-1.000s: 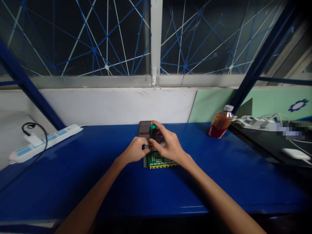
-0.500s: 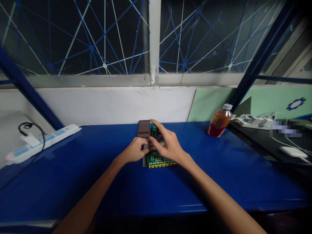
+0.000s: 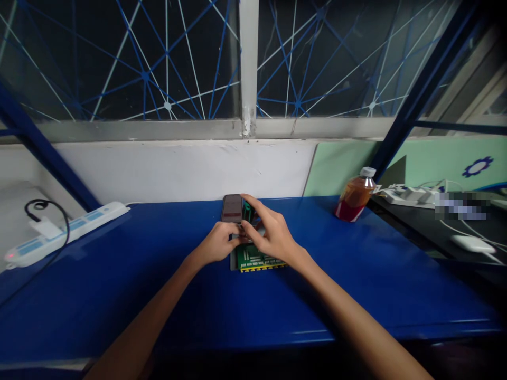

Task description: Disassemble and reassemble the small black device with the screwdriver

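Note:
A green circuit board [image 3: 253, 258] with a yellow strip along its near edge lies on the blue table [image 3: 166, 295], partly covered by my hands. My left hand [image 3: 218, 243] is at the board's left side, thumb and forefinger closed in a pinch; whatever is between them is hidden. Over the board curves my right hand [image 3: 273, 229], its thumb at the left fingertips and its forefinger reaching past a dark green part [image 3: 247, 210]. What the right fingers grip cannot be made out. A phone [image 3: 232, 207] sits just beyond the left fingertips.
At the left is a white power strip [image 3: 75, 232] with a black cable [image 3: 68, 221] plugged in. A bottle with red-brown drink [image 3: 354, 196] stands at the back right. Beyond it, a dark side table [image 3: 431, 232] holds chargers and white cables. A wall and window close off the back.
The whole view has shifted slightly, so everything sits a little further left. Both hands keep nearly the same pose over the board.

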`<state>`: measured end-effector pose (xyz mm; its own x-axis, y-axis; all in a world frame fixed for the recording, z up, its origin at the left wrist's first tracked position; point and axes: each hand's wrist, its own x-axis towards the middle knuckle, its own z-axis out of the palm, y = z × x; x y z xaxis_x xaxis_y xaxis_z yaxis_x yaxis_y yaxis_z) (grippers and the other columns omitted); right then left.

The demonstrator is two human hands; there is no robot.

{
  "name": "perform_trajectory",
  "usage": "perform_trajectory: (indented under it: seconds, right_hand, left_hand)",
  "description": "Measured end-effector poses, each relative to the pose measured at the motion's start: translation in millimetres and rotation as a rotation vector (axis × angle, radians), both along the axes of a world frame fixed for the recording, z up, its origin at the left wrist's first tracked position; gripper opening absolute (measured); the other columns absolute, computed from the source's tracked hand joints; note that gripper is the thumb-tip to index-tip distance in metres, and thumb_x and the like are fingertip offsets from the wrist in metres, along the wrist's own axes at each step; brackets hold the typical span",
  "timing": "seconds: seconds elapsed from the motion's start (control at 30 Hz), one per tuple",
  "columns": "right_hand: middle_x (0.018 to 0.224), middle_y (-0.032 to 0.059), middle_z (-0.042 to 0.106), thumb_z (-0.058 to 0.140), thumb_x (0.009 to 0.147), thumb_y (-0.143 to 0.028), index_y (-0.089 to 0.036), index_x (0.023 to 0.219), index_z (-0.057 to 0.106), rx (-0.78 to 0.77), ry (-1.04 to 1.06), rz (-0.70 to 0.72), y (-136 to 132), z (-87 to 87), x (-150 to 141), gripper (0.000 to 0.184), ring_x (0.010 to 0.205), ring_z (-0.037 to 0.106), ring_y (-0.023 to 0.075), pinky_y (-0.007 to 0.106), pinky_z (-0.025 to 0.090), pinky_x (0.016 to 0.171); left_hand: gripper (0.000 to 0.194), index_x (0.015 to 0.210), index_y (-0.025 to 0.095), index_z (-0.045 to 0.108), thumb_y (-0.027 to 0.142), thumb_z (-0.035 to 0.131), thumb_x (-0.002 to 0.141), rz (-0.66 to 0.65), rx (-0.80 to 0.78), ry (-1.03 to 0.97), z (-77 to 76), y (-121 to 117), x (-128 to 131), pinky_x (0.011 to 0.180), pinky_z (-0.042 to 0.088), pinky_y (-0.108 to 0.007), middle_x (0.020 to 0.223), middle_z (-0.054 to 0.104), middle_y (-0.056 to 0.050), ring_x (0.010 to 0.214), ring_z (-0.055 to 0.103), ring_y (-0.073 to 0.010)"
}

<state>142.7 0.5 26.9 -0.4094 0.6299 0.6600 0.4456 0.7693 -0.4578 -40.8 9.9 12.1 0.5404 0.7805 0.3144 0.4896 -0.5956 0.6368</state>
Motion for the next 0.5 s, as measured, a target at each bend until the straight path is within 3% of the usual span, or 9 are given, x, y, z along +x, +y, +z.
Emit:
perform_trajectory:
  seconds: [0.4,0.5]
  right_hand:
    - [0.088,0.0043,0.064,0.050,0.090,-0.042,-0.023,0.136,0.046,0.046,0.006,-0.089,4.4,-2.5,-1.8,0.050,0.073,0.061,0.0190,0.034,0.050,0.066]
    - [0.092,0.0046,0.065,0.050,0.090,-0.043,-0.024,0.139,0.043,0.040,-0.004,-0.083,2.9,-2.3,-1.9,0.053,0.075,0.062,0.0199,0.035,0.050,0.067]
  left_hand:
    - [0.021,0.079,0.018,0.075,0.019,0.054,0.083,0.020,-0.016,0.036,-6.0,3.1,-2.1,0.071,0.047,-0.027,0.083,0.074,-0.003,0.079,0.067,-0.0185]
    - [0.022,0.078,0.017,0.075,0.018,0.053,0.082,0.014,0.005,0.051,-4.9,2.7,-1.8,0.068,0.046,-0.027,0.081,0.074,-0.004,0.074,0.066,-0.0179]
